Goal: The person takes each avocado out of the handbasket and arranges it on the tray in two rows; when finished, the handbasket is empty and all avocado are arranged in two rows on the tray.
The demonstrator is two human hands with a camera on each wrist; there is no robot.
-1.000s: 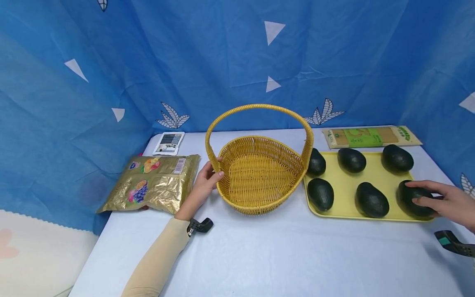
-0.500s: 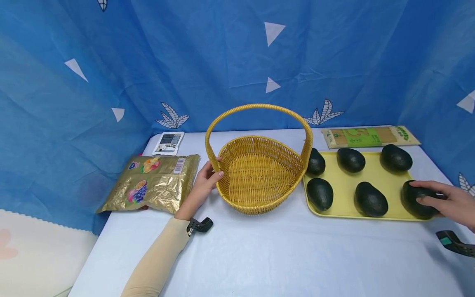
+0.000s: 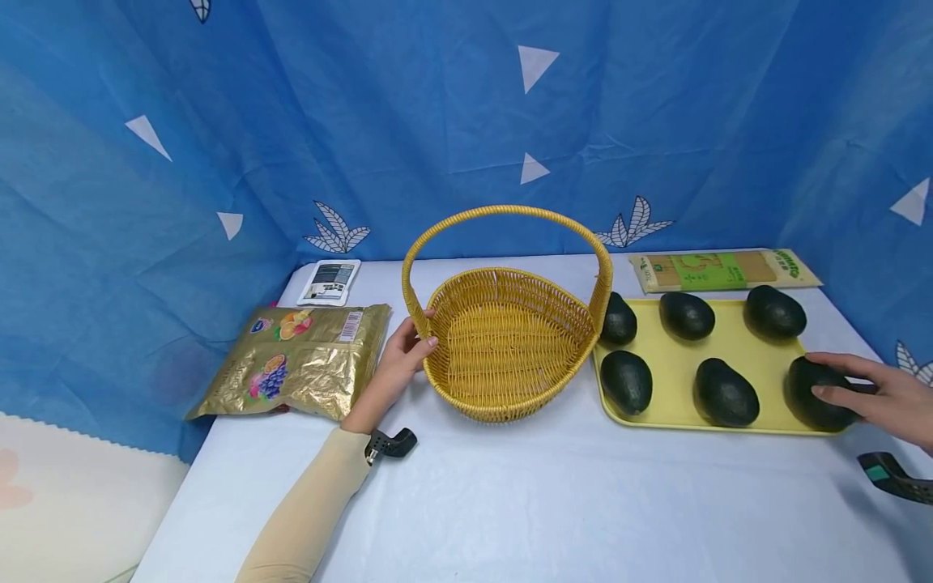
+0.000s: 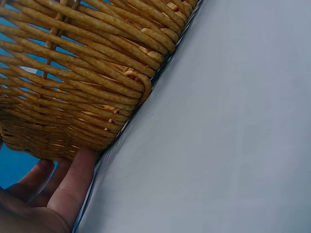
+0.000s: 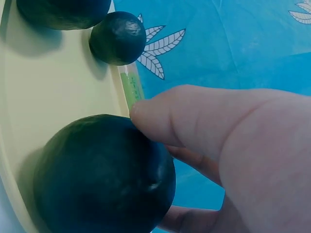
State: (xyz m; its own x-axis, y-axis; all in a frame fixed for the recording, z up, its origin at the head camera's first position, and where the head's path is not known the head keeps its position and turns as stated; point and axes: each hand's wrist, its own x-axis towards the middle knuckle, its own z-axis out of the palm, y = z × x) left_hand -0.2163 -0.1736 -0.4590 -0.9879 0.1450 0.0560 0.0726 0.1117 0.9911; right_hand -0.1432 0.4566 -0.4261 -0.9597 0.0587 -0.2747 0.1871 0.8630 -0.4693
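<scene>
On the right edge of the yellow tray (image 3: 678,421) our right hand (image 3: 885,397) is wrapped around the near-right avocado (image 3: 815,393), thumb and fingers curled over its dark skin; the right wrist view shows a fingertip pressed on its top and others reaching beneath. The fruit seems to rest on the tray, though we cannot be sure from this angle whether it is clear of the surface. Our left hand (image 3: 397,364) grips the rim of the wicker basket (image 3: 510,344) at its left side, the thumb hooked over the weave and the fingers under the outer wall, as the left wrist view confirms. Five other avocados (image 3: 725,393) lie well apart on the tray, just right of the basket.

To do this well, we judge that we should hold the avocado with even pressure from both sides so the smooth, rounded body does not roll out, lift straight up past the tray lip, and keep the basket braced so it does not slide on the white table (image 3: 547,502).
</scene>
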